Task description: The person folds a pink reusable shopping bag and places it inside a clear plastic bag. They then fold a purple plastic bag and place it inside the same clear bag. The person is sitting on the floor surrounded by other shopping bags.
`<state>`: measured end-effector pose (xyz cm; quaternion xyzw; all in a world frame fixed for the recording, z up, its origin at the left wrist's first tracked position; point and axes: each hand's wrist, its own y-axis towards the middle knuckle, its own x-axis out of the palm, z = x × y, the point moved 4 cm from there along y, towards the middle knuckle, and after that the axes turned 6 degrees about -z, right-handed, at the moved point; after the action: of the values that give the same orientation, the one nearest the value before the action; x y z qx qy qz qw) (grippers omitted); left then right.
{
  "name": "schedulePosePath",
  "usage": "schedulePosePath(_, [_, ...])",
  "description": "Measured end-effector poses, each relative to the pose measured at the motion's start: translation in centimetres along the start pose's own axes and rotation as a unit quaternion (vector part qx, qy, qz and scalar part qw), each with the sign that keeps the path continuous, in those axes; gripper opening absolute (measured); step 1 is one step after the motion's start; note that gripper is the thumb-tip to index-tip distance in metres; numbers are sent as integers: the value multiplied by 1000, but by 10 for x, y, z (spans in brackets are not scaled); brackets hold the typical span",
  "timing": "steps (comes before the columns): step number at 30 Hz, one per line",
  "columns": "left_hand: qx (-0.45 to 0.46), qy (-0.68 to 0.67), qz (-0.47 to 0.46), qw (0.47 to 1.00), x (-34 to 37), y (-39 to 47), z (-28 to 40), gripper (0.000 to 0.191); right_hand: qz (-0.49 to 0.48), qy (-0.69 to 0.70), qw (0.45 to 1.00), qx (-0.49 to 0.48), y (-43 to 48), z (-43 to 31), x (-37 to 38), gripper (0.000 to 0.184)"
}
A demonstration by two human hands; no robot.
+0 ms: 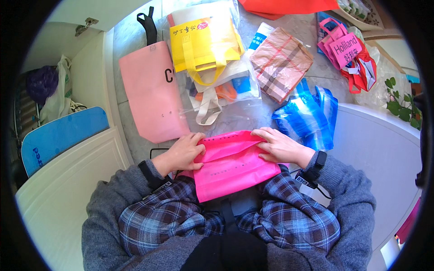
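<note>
A bright pink fabric bag (pixel 237 176) lies across my lap, its far part folded over toward me. My left hand (pixel 184 152) grips the bag's left edge near the fold, with the thumb on top. On the right side, my right hand (pixel 279 147) pinches the same bag by the fold's end. Parts of the fingers are hidden behind the material. Just beyond my left hand lies a flat light-pink bag (pixel 152 95) with dark lettering. Past my right hand is a folded blue plastic bag (pixel 305 115).
Ahead on the tile floor, a yellow tote (pixel 203 40) rests on a clear plastic bag (pixel 247 88). A plaid plastic bag (pixel 281 62), a small pink gift bag (pixel 344 49) and a red bag (pixel 359 73) lie farther right. White cabinet doors (pixel 74 179) flank me, with a blue board (pixel 64 135) at left.
</note>
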<state>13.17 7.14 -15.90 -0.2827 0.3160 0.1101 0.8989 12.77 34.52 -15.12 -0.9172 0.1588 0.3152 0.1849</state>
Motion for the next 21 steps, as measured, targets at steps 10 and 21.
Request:
schedulePosePath(10, [-8, -266, 5, 964, -3, 7, -8, 20, 30, 58, 995, 76, -5, 10, -2, 37])
schedulePosePath(21, [-124, -176, -52, 975, 25, 19, -23, 58, 7, 98, 995, 23, -3, 2, -1, 45])
